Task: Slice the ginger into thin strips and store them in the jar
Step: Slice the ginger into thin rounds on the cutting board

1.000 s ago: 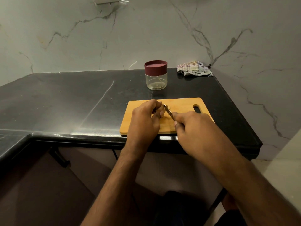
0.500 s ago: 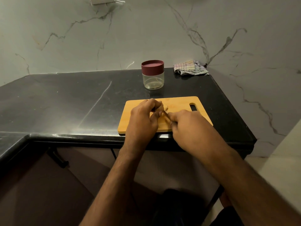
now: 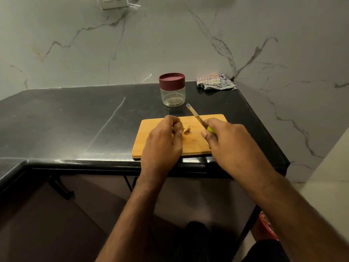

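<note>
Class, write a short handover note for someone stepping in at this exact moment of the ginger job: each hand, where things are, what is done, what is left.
Left hand: holds the ginger down on the cutting board.
Right hand: grips the knife, blade lifted and pointing towards the jar.
Jar: behind the board on the counter, lid on, looks empty.
Done: one cut piece lies beside the ginger.
Left: slice the rest into strips, open the jar, fill it.
</note>
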